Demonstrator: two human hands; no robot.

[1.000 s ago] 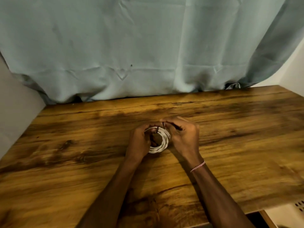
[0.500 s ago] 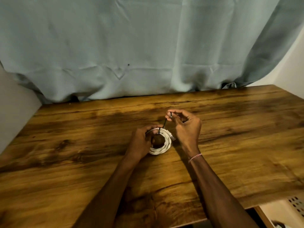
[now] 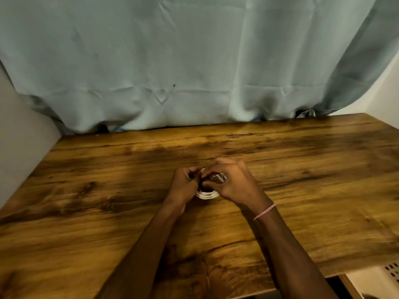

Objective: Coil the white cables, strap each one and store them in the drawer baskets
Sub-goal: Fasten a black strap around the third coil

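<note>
Head view: most of the white cable coil [image 3: 206,195] is being hidden under both hands; only its near rim and a sliver beside the right knuckles are being shown. The fingers are being softened by motion blur, so exact contact points cannot be told. At the lower right corner a white perforated basket [image 3: 393,269] is being cut off by the frame edge.

Against half a second ago, the right hand [image 3: 236,184] is being brought down onto the coil top; the dark strap, then pulled up above the coil, is no longer being seen.

The left hand [image 3: 184,185] is being held curled round the coil's left side. The right fingers are being curled over the coil from above. The coil is being kept on the wooden table [image 3: 313,190], near its middle, in front of the blue-grey curtain [image 3: 194,61].
</note>
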